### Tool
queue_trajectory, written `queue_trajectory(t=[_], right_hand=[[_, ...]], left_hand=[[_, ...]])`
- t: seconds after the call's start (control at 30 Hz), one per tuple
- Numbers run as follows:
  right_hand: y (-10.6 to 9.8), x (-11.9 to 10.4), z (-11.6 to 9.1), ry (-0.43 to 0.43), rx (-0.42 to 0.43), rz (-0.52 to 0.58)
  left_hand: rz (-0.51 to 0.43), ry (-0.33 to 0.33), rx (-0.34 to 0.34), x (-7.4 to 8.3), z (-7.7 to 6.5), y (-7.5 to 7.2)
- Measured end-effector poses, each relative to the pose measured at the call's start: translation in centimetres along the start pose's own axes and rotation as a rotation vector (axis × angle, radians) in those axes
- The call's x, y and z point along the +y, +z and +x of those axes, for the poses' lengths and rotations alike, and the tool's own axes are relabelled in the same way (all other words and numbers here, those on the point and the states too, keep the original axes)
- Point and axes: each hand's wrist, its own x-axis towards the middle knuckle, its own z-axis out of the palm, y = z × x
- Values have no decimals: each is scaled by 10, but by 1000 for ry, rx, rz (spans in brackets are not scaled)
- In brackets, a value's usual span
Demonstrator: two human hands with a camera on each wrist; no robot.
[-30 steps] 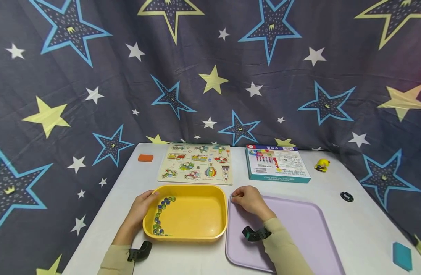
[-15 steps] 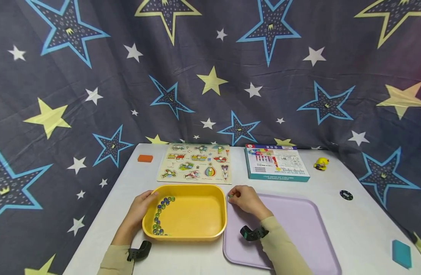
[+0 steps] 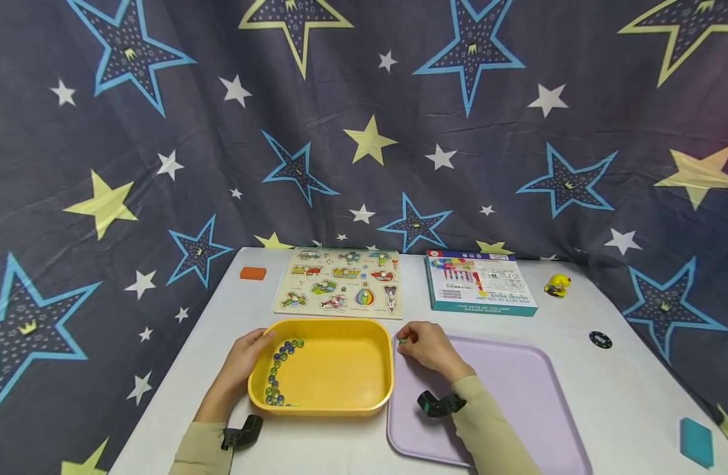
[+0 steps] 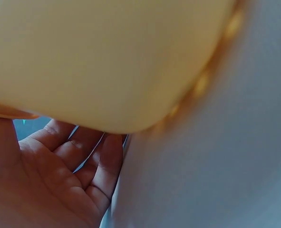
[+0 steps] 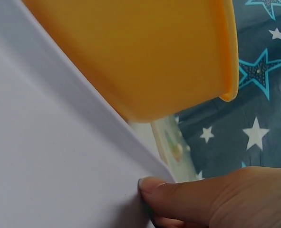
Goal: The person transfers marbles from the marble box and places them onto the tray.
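A yellow plastic tub (image 3: pixel 340 369) stands in the middle of the head view. Several green and blue glass marbles (image 3: pixel 272 380) lie in a curved line along its left wall. My left hand (image 3: pixel 240 363) grips the tub's left side, thumb over the rim; in the left wrist view its fingers (image 4: pixel 100 166) reach the outside below. At the far left corner of a lilac tray (image 3: pixel 506 389), my right hand (image 3: pixel 429 344) pinches a small green marble (image 3: pixel 402 341), mostly hidden by the fingers. In the right wrist view the thumb (image 5: pixel 154 184) is beside the tray's raised edge.
Behind the tub lies a wooden picture puzzle (image 3: pixel 340 284), with a boxed game (image 3: pixel 479 284) to its right. An orange block (image 3: pixel 253 273), a yellow duck toy (image 3: pixel 557 285), a black chip (image 3: pixel 600 340) and a teal block (image 3: pixel 696 443) lie around the table.
The right hand has shifted very slightly left, and the tray's near edge with it. More of the green marble shows between the fingers. The left hand and tub stay in place.
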Motion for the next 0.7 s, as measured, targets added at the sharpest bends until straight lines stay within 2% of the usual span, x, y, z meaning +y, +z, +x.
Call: queue_trajectory(t=[0.43,0.6,0.7], right_hand=[[-4,3,0,-4,-26,12],[-10,1,-2,13,-59,56],[-18,-5,-4,4,-34,85]], left_hand=[[0,10,-6,-1,0,0],[22,1,3,0,0,0],[24,-5,2,0,0,0]])
